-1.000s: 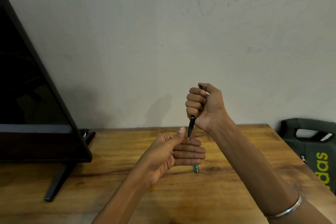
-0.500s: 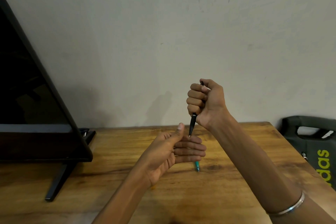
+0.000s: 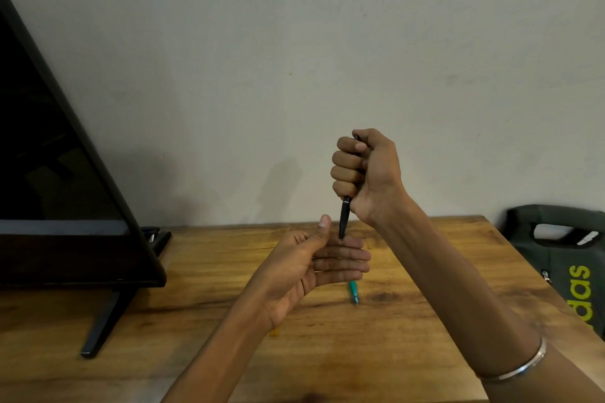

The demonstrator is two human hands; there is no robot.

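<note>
My right hand (image 3: 363, 173) grips a black pen (image 3: 344, 217) in a fist, tip pointing down, thumb at the pen's top end. The tip reaches the upper finger of my left hand (image 3: 314, 267), which is held flat and sideways above the wooden table (image 3: 409, 321), fingers straight, thumb raised. A teal pen (image 3: 353, 292) lies on the table, partly hidden behind my left fingers.
A black television (image 3: 59, 206) on a slanted stand leg (image 3: 101, 324) fills the left side. A dark bag with yellow lettering (image 3: 569, 258) sits beyond the table's right edge. A plain wall stands behind. A metal bangle (image 3: 514, 366) circles my right wrist.
My right fist with the black pen has risen slightly, then come down a little; the left hand keeps its place. The camera has tilted a bit.
</note>
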